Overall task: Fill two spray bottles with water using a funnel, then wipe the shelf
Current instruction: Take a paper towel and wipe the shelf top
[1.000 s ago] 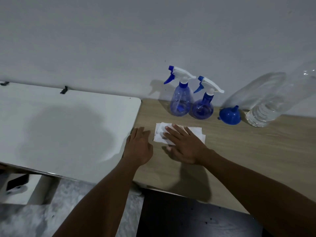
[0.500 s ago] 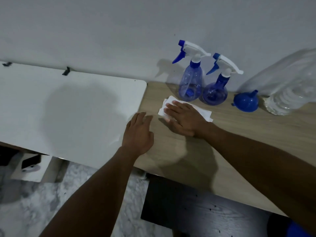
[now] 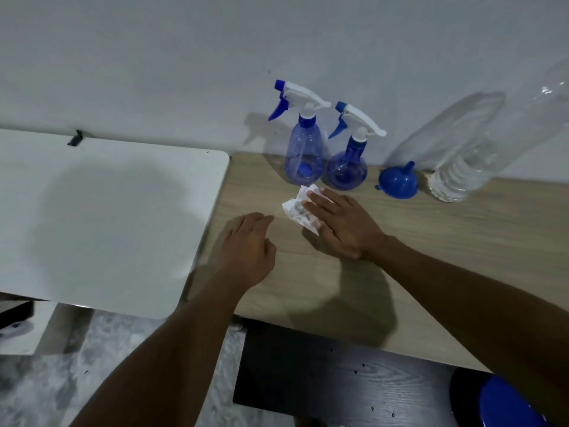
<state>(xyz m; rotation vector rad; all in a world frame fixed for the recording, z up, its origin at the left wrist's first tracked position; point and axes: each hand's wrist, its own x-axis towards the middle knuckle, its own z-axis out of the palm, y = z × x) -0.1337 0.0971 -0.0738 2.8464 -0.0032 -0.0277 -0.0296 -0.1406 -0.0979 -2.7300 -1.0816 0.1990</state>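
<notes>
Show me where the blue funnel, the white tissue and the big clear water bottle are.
blue funnel [image 3: 397, 183], head view, on its wide bowl.
white tissue [image 3: 292, 209], head view, on its bare crumpled edge.
clear water bottle [image 3: 455, 177], head view, on its ribbed lower body.

Dim bluish light, soft shadows; warped edges

We reach both arms forward. Our left grip [image 3: 251, 246] is palm down, fingers loosely extended, slightly blurred; our right grip [image 3: 343, 224] lies flat, palm down, fingers straight.
</notes>
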